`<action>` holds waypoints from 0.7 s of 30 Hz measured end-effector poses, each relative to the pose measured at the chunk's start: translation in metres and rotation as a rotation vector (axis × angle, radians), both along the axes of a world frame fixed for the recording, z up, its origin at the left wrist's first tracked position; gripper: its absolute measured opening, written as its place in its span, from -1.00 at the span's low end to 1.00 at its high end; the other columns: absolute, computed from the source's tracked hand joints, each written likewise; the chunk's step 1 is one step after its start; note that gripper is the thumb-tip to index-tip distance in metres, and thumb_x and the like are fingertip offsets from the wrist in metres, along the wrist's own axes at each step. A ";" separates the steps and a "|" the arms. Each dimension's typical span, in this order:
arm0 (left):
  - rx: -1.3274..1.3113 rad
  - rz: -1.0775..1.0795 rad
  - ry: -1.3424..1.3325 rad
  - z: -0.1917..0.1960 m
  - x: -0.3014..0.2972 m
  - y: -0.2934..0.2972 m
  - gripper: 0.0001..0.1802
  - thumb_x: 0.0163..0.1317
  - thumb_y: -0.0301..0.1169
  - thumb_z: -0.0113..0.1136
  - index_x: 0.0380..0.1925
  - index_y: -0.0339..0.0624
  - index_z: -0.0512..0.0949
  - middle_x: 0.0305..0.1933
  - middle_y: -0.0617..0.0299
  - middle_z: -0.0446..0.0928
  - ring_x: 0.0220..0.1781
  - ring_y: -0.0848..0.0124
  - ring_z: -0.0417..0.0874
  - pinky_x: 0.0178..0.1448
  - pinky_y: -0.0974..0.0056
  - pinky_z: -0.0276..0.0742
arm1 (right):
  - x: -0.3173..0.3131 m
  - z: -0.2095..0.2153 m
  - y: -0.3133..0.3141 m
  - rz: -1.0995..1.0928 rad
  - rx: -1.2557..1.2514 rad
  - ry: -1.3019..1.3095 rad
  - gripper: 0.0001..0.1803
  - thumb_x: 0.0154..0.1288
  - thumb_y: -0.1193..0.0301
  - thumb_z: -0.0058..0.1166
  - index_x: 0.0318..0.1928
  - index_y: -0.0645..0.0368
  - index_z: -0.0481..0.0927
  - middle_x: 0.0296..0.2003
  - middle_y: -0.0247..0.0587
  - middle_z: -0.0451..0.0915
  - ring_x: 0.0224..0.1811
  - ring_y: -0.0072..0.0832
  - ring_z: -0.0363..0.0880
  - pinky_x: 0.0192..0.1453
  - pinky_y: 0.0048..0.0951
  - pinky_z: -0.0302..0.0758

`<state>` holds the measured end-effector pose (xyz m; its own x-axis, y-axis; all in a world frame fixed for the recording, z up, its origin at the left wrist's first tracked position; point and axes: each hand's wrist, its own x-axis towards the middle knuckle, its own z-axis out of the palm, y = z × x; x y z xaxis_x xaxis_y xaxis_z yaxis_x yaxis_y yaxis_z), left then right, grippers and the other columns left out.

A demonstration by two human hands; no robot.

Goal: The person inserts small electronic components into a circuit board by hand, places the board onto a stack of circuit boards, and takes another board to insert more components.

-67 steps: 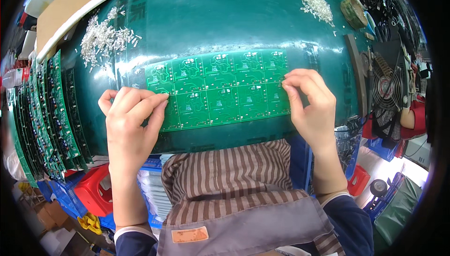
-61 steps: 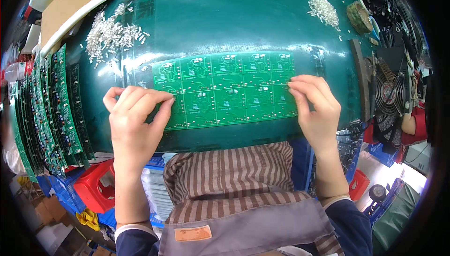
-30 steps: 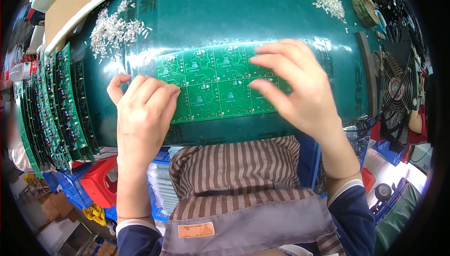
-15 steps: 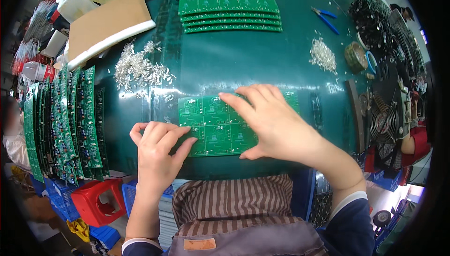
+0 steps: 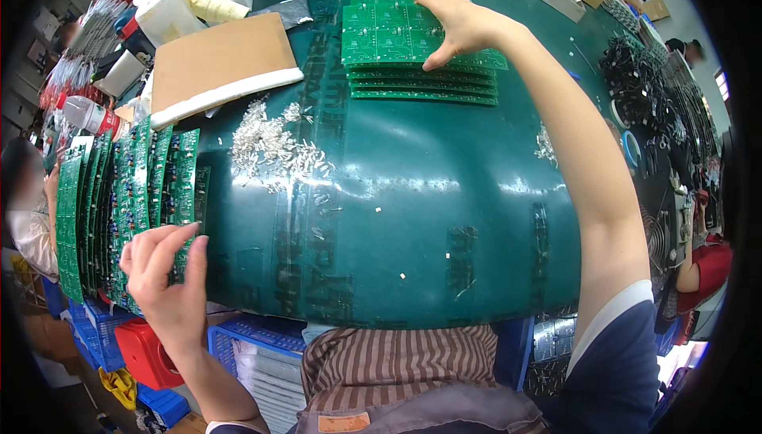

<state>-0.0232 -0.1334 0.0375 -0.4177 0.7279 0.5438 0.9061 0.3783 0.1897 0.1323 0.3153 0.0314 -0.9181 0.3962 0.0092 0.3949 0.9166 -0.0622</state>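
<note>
My left hand (image 5: 163,283) is at the table's near left corner. Its fingertips and thumb pinch the near end of the rightmost green circuit board (image 5: 187,184), which stands in a row of upright boards (image 5: 111,204). My right hand (image 5: 454,21) reaches far across the dark green table (image 5: 413,227). It rests palm down, fingers spread, on the top board of a flat stack of green circuit boards (image 5: 397,45), gripping nothing.
A pile of small silvery parts (image 5: 270,144) lies left of centre and a smaller one (image 5: 546,144) at the right. A cardboard sheet (image 5: 218,57) sits at the back left, black cables (image 5: 651,92) at the right, blue crates (image 5: 246,347) under the table. Another person (image 5: 24,212) is at the far left.
The board panel that lay before me under both hands is gone from the middle. My left hand moved left to the upright row, and my right hand stretched out to the far stack.
</note>
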 end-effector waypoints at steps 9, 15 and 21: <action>-0.014 0.303 0.093 0.002 -0.074 -0.053 -0.70 0.33 -0.37 0.28 -0.01 -0.30 0.64 0.10 -0.02 0.63 0.15 0.08 0.62 0.27 0.08 0.45 | -0.012 -0.014 0.017 0.072 -0.060 0.017 0.27 -0.21 0.08 0.57 0.52 -0.02 0.10 0.39 0.06 0.34 0.42 0.02 0.32 0.51 -0.03 0.30; -0.297 0.371 -0.217 -0.020 -0.104 -0.075 -0.35 0.44 -0.21 0.18 0.40 -0.34 0.31 0.47 -0.17 0.31 0.55 0.01 0.24 0.57 0.08 0.11 | -0.007 -0.019 0.021 0.046 -0.084 0.024 0.21 -0.17 0.08 0.55 0.50 0.04 0.15 0.38 0.07 0.36 0.41 0.00 0.33 0.52 -0.06 0.30; -0.159 0.387 -0.199 -0.021 -0.097 -0.068 -0.45 0.38 -0.24 0.25 0.26 -0.36 0.48 0.39 -0.17 0.41 0.47 0.00 0.37 0.50 0.09 0.24 | -0.007 -0.024 0.026 0.092 -0.115 0.051 0.19 -0.16 -0.02 0.54 0.49 0.01 0.21 0.37 0.08 0.38 0.40 0.03 0.34 0.50 -0.06 0.29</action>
